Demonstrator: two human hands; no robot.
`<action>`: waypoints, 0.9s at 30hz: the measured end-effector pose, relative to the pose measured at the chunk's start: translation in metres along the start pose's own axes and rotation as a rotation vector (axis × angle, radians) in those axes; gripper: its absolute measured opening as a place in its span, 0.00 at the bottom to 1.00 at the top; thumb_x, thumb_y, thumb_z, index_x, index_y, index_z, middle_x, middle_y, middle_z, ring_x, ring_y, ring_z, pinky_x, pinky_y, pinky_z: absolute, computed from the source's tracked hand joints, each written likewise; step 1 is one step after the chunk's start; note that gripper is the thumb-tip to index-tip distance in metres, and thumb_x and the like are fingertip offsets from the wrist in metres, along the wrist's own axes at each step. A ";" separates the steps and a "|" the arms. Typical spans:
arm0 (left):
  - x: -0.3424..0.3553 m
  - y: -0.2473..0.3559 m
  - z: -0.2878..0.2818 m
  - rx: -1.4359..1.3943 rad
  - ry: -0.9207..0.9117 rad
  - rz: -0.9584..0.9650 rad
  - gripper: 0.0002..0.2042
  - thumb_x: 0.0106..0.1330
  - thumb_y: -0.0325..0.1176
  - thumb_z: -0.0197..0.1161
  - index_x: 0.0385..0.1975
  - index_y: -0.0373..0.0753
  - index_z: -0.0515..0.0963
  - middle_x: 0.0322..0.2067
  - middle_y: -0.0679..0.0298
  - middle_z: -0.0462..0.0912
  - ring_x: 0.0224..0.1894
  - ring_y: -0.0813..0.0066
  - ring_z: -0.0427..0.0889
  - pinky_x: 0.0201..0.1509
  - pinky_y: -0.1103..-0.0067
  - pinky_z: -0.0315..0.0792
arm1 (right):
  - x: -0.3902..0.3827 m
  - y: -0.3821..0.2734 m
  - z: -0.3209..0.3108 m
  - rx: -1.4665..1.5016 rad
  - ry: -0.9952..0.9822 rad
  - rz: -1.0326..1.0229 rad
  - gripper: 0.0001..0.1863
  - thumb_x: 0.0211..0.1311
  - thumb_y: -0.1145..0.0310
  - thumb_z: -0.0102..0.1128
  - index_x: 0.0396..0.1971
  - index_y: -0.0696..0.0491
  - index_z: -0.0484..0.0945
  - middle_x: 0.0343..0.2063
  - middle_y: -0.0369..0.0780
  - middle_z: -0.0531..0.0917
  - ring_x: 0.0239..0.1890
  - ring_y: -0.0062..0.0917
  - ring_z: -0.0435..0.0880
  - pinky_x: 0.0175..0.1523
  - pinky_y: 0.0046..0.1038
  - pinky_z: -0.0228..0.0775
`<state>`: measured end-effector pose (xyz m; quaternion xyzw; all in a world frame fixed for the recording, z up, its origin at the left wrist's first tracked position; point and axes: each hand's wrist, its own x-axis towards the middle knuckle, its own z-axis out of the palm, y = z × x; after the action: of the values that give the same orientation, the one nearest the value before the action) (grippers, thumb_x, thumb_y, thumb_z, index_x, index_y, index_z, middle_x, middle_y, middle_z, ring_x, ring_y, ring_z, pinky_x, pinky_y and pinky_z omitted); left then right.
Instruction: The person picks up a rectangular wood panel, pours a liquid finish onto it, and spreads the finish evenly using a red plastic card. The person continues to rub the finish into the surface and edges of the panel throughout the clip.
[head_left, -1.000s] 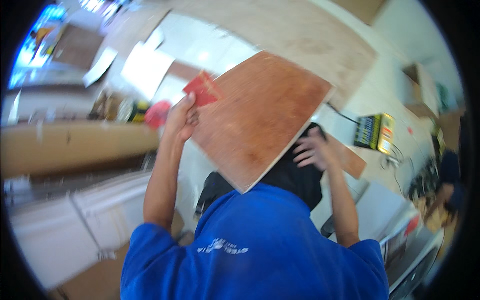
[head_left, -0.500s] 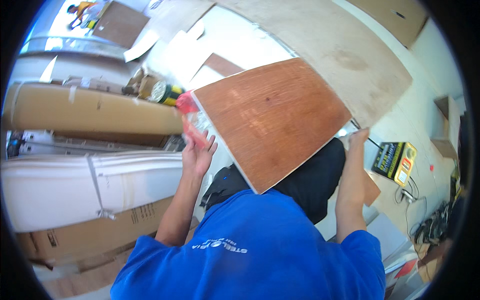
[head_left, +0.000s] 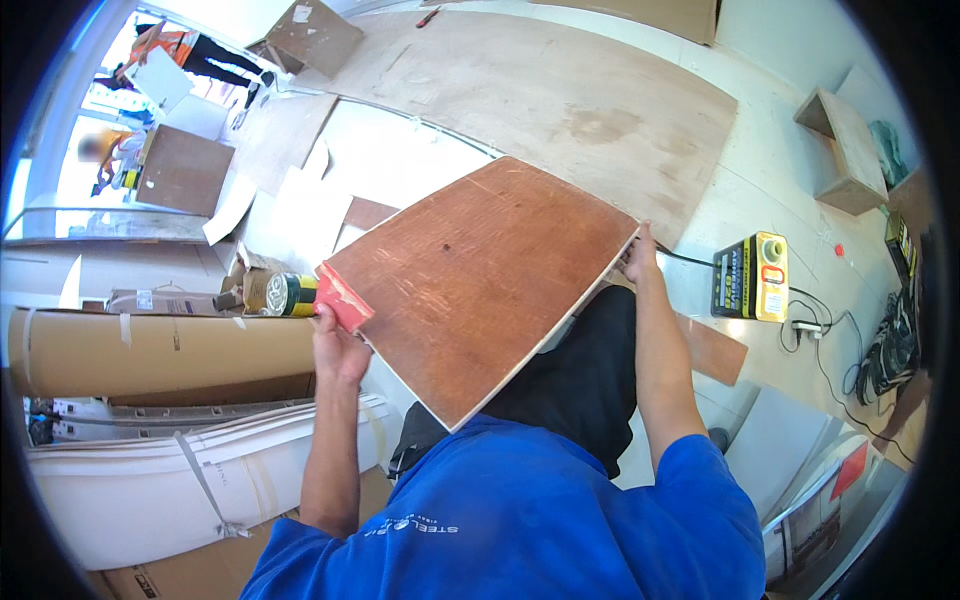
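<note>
A square reddish-brown board with pale edges sits tilted over my dark-trousered legs. My left hand is closed at the board's left edge, on a flat red scraper that lies against the board's face. My right hand grips the board's right corner, fingers curled under its edge. A round yellow-and-black can stands just beyond my left hand. A rectangular yellow-and-black tin with cables beside it is to the right of my right hand.
A large plywood sheet lies ahead. A long cardboard roll and white wrapped packs line my left. An open wooden box is at the right. Two people are at the far left, among panels and boxes.
My left hand, raised with the scraper a second ago and more open half a second ago, is now at the board's left edge. My right hand went from loose fingers to gripping the right corner.
</note>
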<state>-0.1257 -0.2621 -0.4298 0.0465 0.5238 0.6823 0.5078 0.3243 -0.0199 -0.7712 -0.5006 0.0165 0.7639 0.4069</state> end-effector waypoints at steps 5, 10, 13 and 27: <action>0.026 0.048 0.025 0.019 0.175 -0.071 0.27 0.82 0.57 0.45 0.70 0.46 0.71 0.72 0.55 0.72 0.74 0.52 0.68 0.77 0.43 0.58 | -0.013 0.022 0.031 0.174 -0.033 -0.110 0.50 0.70 0.21 0.37 0.70 0.51 0.70 0.65 0.46 0.77 0.68 0.46 0.72 0.72 0.61 0.60; 0.068 0.074 -0.005 0.097 0.389 -0.126 0.27 0.82 0.58 0.46 0.68 0.48 0.73 0.69 0.56 0.75 0.70 0.51 0.72 0.75 0.41 0.62 | -0.024 0.004 0.036 0.124 -0.277 -0.026 0.60 0.63 0.13 0.20 0.69 0.50 0.73 0.59 0.48 0.81 0.60 0.45 0.77 0.60 0.51 0.72; 0.102 0.093 -0.047 0.086 0.488 -0.195 0.26 0.82 0.58 0.46 0.66 0.47 0.75 0.64 0.58 0.80 0.66 0.52 0.77 0.73 0.41 0.65 | -0.021 -0.018 0.051 0.072 -0.414 0.015 0.65 0.56 0.09 0.18 0.70 0.50 0.72 0.57 0.49 0.82 0.50 0.47 0.80 0.54 0.48 0.73; 0.225 0.104 -0.223 0.132 0.511 -0.247 0.22 0.84 0.50 0.46 0.63 0.43 0.77 0.62 0.60 0.83 0.63 0.62 0.82 0.71 0.62 0.74 | 0.056 -0.034 0.143 -0.325 -0.559 0.606 0.62 0.63 0.15 0.34 0.73 0.60 0.68 0.68 0.51 0.76 0.70 0.42 0.77 0.74 0.41 0.68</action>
<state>-0.4339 -0.2371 -0.5554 -0.1580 0.6798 0.5692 0.4347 0.2295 0.0986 -0.7304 -0.3048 -0.0686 0.9474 0.0692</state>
